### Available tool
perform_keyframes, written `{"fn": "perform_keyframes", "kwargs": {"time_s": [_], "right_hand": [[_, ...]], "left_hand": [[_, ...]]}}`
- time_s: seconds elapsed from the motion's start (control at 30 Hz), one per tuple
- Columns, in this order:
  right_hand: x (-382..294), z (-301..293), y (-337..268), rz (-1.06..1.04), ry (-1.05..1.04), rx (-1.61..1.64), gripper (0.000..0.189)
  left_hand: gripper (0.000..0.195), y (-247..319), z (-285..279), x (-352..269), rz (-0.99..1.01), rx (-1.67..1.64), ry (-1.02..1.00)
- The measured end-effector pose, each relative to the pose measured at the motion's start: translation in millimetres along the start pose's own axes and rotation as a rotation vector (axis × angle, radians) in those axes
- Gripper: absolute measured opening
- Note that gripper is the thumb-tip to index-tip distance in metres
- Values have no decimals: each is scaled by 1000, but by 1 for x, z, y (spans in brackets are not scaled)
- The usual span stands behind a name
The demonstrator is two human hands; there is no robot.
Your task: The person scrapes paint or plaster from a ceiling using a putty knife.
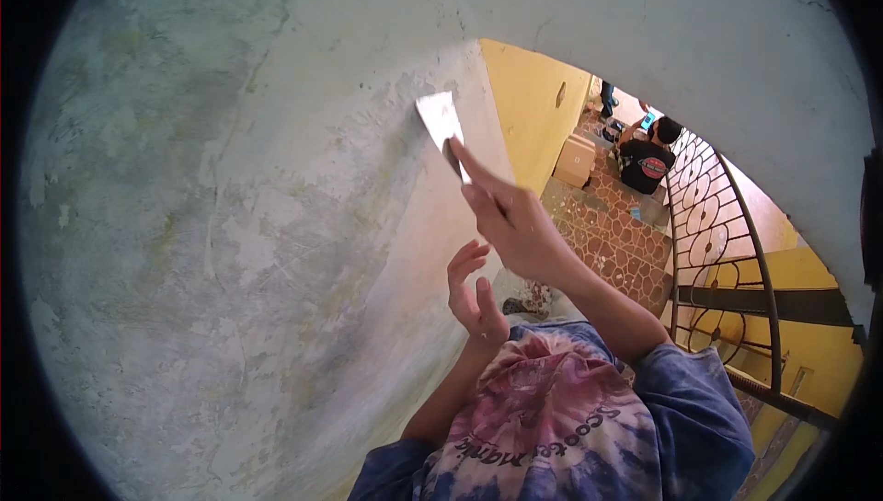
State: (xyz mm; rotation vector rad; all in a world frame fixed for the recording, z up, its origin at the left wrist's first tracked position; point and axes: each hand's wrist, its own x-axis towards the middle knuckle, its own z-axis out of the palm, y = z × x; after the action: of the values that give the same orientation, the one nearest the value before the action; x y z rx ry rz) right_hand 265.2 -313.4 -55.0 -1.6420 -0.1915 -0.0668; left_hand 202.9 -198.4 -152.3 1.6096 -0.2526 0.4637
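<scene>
My right hand (514, 225) is closed around the handle of a putty knife (437, 113), with the index finger stretched along it towards the blade. The wide metal blade points up and left, its edge at or very near the grey plaster wall (276, 239); I cannot tell whether it touches. Lower down, my left hand (477, 297) holds nothing, its fingers half curled and apart from the thumb. The wall's surface is patchy, with scraped areas, fine cracks and yellowish stains. Part of the knife's handle is hidden inside my right hand.
A pale ceiling (662, 11) curves overhead. Below lies a stone-patterned tiled floor (607, 246) strewn with flakes. A cardboard box (574, 161) stands by the yellow wall (534, 101). A person (645, 159) sits near the metal railing (717, 218), holding a phone; another person's legs (607, 99) show beyond.
</scene>
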Motion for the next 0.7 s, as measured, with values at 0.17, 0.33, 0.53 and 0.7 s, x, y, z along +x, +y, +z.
{"fn": "perform_keyframes", "kwargs": {"time_s": [0.17, 0.33, 0.53, 0.7], "right_hand": [[0, 8, -3, 55, 7, 102, 48], [8, 6, -21, 126, 20, 65, 48], [-4, 10, -15, 65, -63, 95, 49], [-9, 12, -8, 27, -49, 130, 49]], "left_hand": [[29, 0, 8, 2, -7, 48, 20], [36, -9, 8, 1, 19, 19, -32], [42, -19, 1, -13, -58, 139, -25], [42, -15, 9, -7, -3, 49, 68]]}}
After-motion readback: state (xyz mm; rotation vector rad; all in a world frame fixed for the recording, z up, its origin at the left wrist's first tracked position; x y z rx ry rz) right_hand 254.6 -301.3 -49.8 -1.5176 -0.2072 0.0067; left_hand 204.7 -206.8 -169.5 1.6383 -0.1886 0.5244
